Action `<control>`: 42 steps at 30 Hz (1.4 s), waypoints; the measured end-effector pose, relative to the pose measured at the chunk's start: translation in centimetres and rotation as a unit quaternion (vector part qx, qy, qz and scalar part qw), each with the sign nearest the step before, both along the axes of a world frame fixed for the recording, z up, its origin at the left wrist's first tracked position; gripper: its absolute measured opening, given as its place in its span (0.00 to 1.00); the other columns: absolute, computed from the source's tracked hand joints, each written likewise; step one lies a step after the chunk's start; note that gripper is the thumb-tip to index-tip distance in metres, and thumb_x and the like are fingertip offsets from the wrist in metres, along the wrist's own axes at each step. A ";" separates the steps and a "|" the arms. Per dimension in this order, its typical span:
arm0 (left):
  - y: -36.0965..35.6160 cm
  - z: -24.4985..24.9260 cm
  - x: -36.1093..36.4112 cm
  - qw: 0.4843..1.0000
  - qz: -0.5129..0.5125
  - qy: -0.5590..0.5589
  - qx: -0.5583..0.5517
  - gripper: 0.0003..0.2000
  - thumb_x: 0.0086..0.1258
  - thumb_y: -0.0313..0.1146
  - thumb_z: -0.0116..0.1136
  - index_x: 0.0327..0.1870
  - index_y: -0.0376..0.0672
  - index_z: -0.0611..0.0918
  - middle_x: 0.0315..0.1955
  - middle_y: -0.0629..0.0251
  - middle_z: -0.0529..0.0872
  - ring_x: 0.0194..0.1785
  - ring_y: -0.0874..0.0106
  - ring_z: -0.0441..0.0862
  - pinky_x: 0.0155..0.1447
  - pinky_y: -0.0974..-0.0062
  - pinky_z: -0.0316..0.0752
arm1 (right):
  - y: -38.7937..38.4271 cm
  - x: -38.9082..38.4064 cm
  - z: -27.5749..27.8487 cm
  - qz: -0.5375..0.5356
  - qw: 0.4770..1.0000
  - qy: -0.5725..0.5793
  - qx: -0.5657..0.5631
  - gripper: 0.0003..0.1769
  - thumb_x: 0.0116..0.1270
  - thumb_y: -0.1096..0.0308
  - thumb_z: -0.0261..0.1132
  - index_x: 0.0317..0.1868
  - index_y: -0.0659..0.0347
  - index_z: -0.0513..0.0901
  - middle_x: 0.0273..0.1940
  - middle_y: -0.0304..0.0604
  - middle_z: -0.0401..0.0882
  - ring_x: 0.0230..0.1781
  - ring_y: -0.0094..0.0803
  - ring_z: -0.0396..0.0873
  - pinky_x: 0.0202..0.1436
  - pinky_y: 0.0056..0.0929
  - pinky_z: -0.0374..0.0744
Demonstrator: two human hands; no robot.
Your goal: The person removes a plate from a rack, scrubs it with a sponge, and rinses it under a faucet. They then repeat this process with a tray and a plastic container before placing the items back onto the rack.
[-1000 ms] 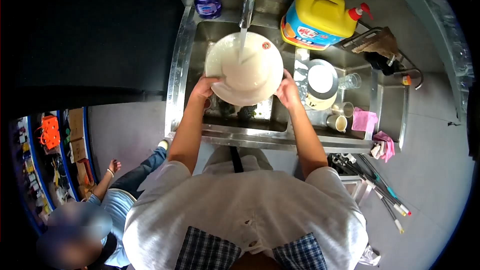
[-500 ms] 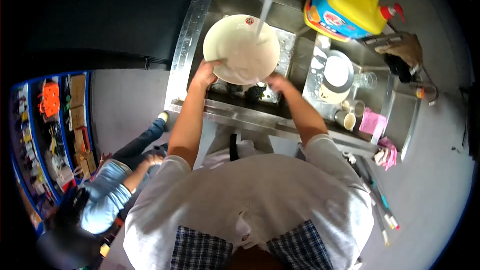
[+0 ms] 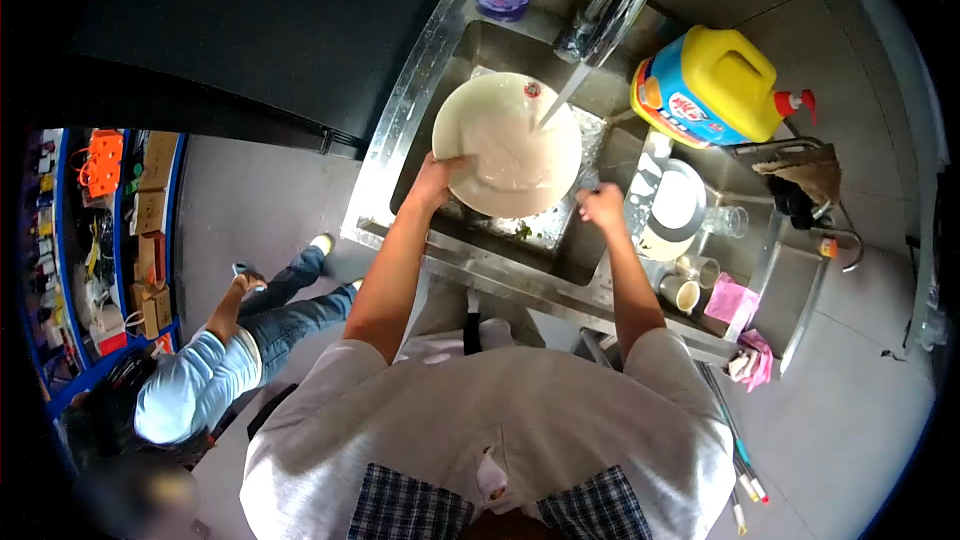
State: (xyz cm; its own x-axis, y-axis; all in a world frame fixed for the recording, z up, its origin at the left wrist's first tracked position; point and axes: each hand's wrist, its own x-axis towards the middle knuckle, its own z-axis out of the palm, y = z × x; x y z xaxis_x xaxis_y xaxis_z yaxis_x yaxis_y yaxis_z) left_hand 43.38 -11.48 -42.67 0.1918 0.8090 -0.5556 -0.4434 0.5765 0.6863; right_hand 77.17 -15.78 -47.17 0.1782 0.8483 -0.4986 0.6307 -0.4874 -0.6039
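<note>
Bowl (image 3: 510, 145) is over the sink basin (image 3: 480, 258), left hand (image 3: 438, 180) grasping its front-left rim. Right hand (image 3: 600, 205) is curled, off the bowl; I cannot tell if it holds anything. Likely stiff, breakable, slippery wet; rim offers best hold. Round, no long axis; hollow faces up, red mark (image 3: 532, 89) toward basin's back edge.

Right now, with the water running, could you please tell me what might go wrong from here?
Only the left hand grips the large plate, at its wet rim, so it might slip. Water from the faucet lands on that plate and could splash over the sink edge. The right hand, off the plate, is close to the stacked dishes and might knock them.
</note>
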 end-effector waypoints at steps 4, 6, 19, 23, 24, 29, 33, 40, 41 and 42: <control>-0.4 -1.0 0.8 0.999 0.013 0.003 0.031 0.18 0.61 0.21 0.60 0.54 0.33 0.77 0.45 0.56 0.83 0.46 0.61 0.83 0.47 0.63 0.81 | 5.2 -2.8 9.0 -0.116 0.971 0.203 0.046 0.18 0.61 0.58 0.69 0.30 0.69 0.81 0.22 0.44 0.79 0.11 0.22 0.71 0.14 0.23 0.69; -0.7 -1.6 0.9 0.998 0.013 0.014 0.054 0.18 0.60 0.20 0.60 0.53 0.33 0.78 0.45 0.57 0.84 0.46 0.64 0.83 0.47 0.66 0.80 | 7.4 -5.8 9.5 0.021 0.998 -0.065 0.016 0.25 0.57 0.50 0.70 0.35 0.68 0.81 0.26 0.48 0.80 0.23 0.38 0.78 0.29 0.37 0.78; -2.5 0.2 3.3 0.996 0.021 -0.042 0.078 0.22 0.58 0.19 0.61 0.56 0.38 0.77 0.45 0.63 0.83 0.45 0.68 0.83 0.48 0.69 0.80 | 9.1 -13.4 7.6 0.237 0.855 -0.240 0.393 0.20 0.58 0.60 0.65 0.52 0.53 0.77 0.48 0.52 0.72 0.47 0.51 0.69 0.50 0.51 0.67; -1.8 -0.3 3.4 0.995 0.034 -0.035 0.083 0.18 0.62 0.24 0.60 0.55 0.38 0.77 0.43 0.63 0.84 0.45 0.69 0.82 0.47 0.69 0.79 | 9.1 -13.1 8.2 0.175 0.895 -0.215 0.350 0.21 0.61 0.60 0.61 0.53 0.57 0.76 0.48 0.50 0.72 0.45 0.48 0.70 0.49 0.46 0.67; -1.5 -1.0 4.2 0.996 0.041 -0.049 0.068 0.17 0.63 0.25 0.59 0.55 0.38 0.77 0.43 0.63 0.84 0.45 0.69 0.82 0.47 0.69 0.79 | 8.6 -14.0 8.0 0.173 0.897 -0.201 0.355 0.22 0.62 0.59 0.61 0.55 0.57 0.75 0.50 0.51 0.71 0.46 0.47 0.70 0.51 0.45 0.67; -0.8 -2.9 6.3 0.983 0.151 -0.108 -0.003 0.14 0.71 0.33 0.54 0.55 0.39 0.76 0.44 0.62 0.83 0.43 0.70 0.81 0.45 0.69 0.77 | 2.8 -14.2 10.1 0.251 0.890 -0.113 0.363 0.23 0.62 0.60 0.63 0.57 0.56 0.74 0.51 0.49 0.68 0.52 0.47 0.67 0.54 0.43 0.66; -1.5 -2.3 6.0 0.987 0.110 -0.103 -0.057 0.22 0.72 0.39 0.55 0.63 0.38 0.70 0.53 0.61 0.79 0.51 0.65 0.79 0.53 0.66 0.76 | 0.2 -9.0 11.2 0.320 0.869 -0.168 0.339 0.21 0.60 0.62 0.64 0.53 0.58 0.75 0.48 0.49 0.71 0.50 0.50 0.68 0.54 0.45 0.68; -1.6 -4.4 6.2 0.998 0.029 -0.055 -0.011 0.24 0.70 0.43 0.57 0.62 0.38 0.70 0.53 0.61 0.79 0.52 0.65 0.79 0.54 0.66 0.75 | 7.3 -10.9 5.6 0.095 0.906 -0.191 0.366 0.21 0.56 0.68 0.65 0.51 0.62 0.77 0.46 0.56 0.73 0.47 0.53 0.72 0.50 0.46 0.74; -1.5 -4.6 6.0 0.997 0.046 -0.060 -0.005 0.24 0.70 0.43 0.57 0.62 0.38 0.70 0.53 0.61 0.79 0.52 0.65 0.79 0.54 0.67 0.75 | 7.0 -12.1 6.1 0.140 0.902 -0.170 0.370 0.21 0.55 0.68 0.66 0.51 0.61 0.78 0.46 0.55 0.73 0.47 0.53 0.72 0.50 0.46 0.74; -1.5 -4.9 5.8 0.996 0.057 -0.064 0.000 0.24 0.70 0.44 0.57 0.62 0.38 0.70 0.53 0.61 0.79 0.52 0.66 0.79 0.54 0.67 0.75 | 5.9 -12.4 6.8 0.192 0.900 -0.130 0.369 0.21 0.54 0.67 0.66 0.51 0.61 0.78 0.46 0.54 0.73 0.46 0.52 0.73 0.50 0.45 0.75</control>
